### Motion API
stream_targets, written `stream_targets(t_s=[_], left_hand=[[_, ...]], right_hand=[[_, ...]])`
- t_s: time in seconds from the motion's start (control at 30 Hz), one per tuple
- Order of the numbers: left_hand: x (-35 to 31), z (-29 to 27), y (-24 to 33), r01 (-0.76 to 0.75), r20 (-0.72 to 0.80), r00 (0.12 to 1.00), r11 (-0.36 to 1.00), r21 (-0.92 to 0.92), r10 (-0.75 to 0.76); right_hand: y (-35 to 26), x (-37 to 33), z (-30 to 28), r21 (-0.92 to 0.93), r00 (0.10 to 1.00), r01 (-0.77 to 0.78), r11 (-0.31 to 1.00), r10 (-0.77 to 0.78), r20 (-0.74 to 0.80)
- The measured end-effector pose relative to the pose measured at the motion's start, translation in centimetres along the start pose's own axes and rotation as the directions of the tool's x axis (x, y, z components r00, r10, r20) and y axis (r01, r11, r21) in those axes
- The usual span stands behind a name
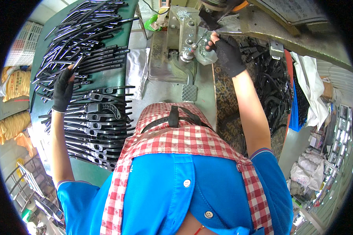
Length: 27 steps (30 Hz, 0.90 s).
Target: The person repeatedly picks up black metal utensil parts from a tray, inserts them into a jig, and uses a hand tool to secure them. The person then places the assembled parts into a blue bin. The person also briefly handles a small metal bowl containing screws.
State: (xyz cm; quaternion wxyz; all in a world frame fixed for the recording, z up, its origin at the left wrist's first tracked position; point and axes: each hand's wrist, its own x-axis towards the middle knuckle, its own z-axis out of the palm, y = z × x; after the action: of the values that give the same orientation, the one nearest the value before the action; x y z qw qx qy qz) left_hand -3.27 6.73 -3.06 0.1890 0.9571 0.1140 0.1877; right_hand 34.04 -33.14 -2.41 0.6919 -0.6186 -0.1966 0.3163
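My left hand [64,89], in a black fingerless glove, is closed around the end of a shiny black metal tube [78,62]. It hovers over a heap of similar black tubes [92,27] on a green-topped table. My right hand [228,55], also gloved, reaches to the machine with its thumb and fingers curled together. Whatever they pinch is too small to make out. Beside those fingers lies a clear plastic sheet or bag [206,55], next to the machine's metal post [187,56]. Finished-looking black lever assemblies [102,127] lie in a row nearer me on the table.
On the right, a patterned board [227,105] borders a pile of black curved parts [272,86]. A heavy metal machine frame [294,39] overhangs the far right. A ridged foot pedal [189,93] sits below the post. White plastic wrapping [138,72] hangs beside the green table [86,166].
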Motion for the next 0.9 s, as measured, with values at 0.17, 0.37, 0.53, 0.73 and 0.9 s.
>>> stream_targets(t_s=[0.17,0.37,0.53,0.73,0.9], left_hand=[[4.7,0.5,6.9,-0.005,0.095,0.996,1.000,0.006,0.004],[6.4,1.4,7.9,-0.069,0.191,0.978,0.992,-0.109,0.089],[6.9,1.1,10.4,-0.111,0.260,0.959,0.994,-0.015,0.111],[4.9,1.3,7.8,-0.266,0.068,0.963,0.962,0.059,0.262],[8.3,0.7,12.6,-0.289,0.178,0.944,0.956,0.050,0.276]], right_hand=[[-3.9,-1.8,3.2,-0.071,0.974,0.176,0.982,-0.163,0.157],[-3.8,-1.8,3.9,-0.371,0.983,0.182,0.911,-0.164,0.081],[0.1,-3.0,-1.8,0.009,0.969,0.193,0.981,-0.189,-0.162],[1.6,-5.9,-23.2,-0.707,0.657,-0.631,0.318,-0.265,-0.706],[4.4,-10.5,-38.0,-0.537,0.563,-0.811,0.234,0.063,-0.824]])
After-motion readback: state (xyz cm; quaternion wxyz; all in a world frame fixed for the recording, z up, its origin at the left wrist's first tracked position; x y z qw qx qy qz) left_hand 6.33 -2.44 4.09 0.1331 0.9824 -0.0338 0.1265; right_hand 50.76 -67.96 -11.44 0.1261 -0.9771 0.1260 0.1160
